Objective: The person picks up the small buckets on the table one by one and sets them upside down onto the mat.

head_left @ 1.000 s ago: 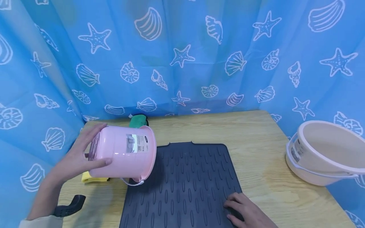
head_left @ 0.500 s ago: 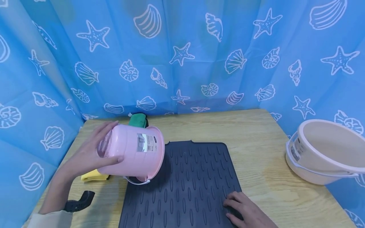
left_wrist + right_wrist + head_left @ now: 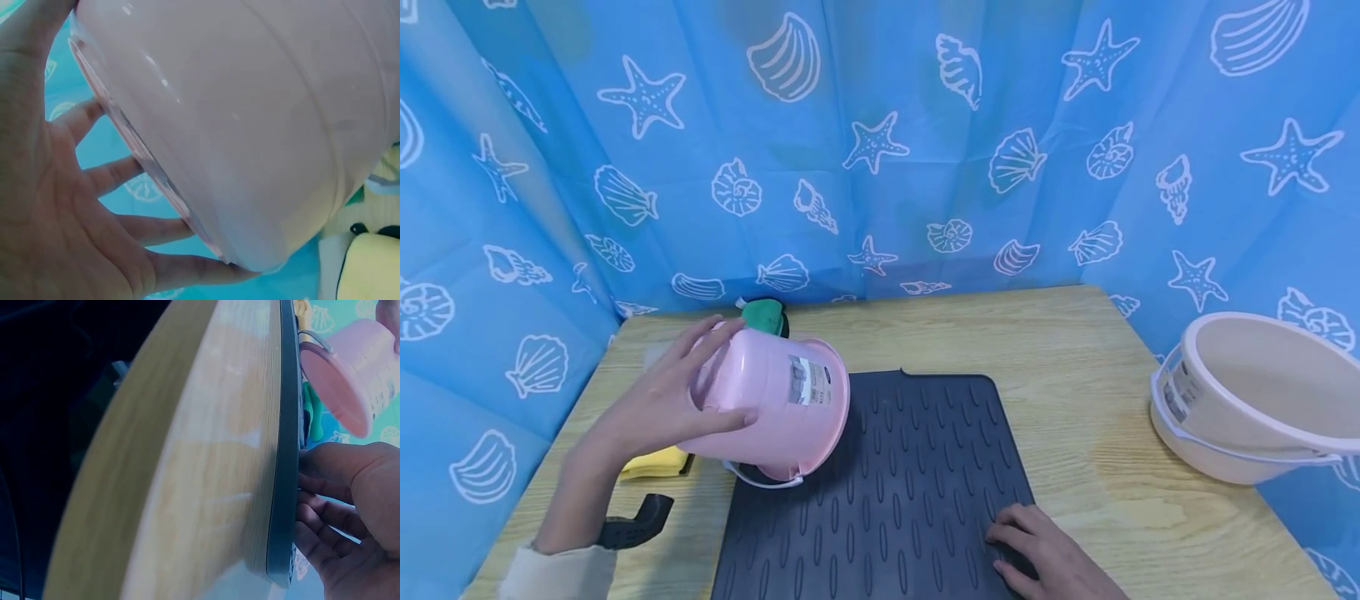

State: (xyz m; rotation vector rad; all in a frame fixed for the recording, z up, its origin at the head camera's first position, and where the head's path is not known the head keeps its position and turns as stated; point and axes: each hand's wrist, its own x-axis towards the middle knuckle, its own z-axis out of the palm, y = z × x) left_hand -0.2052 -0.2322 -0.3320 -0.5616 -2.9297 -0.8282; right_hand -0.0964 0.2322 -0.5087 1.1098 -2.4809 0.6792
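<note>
A pink bucket [image 3: 775,400] is tipped on its side over the left part of the dark ribbed mat [image 3: 880,492], its mouth facing right. My left hand [image 3: 655,408] grips it round the base, thumb on the near side and fingers over the far edge. In the left wrist view, fingertips of the left hand [image 3: 81,212] meet the base rim of the bucket [image 3: 250,131]. A pale handle [image 3: 767,483] hangs below the bucket's mouth. At the mat's right edge rests my right hand [image 3: 1045,554], fingers loosely bent and holding nothing; the right wrist view shows its fingertips against the mat [image 3: 286,456].
Behind the bucket lies a green cloth-like item [image 3: 763,317], and a folded yellow cloth [image 3: 658,462] sits under the left forearm. A beige bucket [image 3: 1217,417] with a wide rim stands at the table's right edge. A blue seashell curtain [image 3: 880,217] surrounds the wooden table [image 3: 1075,367].
The left hand has carried the pink bucket to the right over the mat, and its mouth has tipped slightly further down. My right hand stays where it was.
</note>
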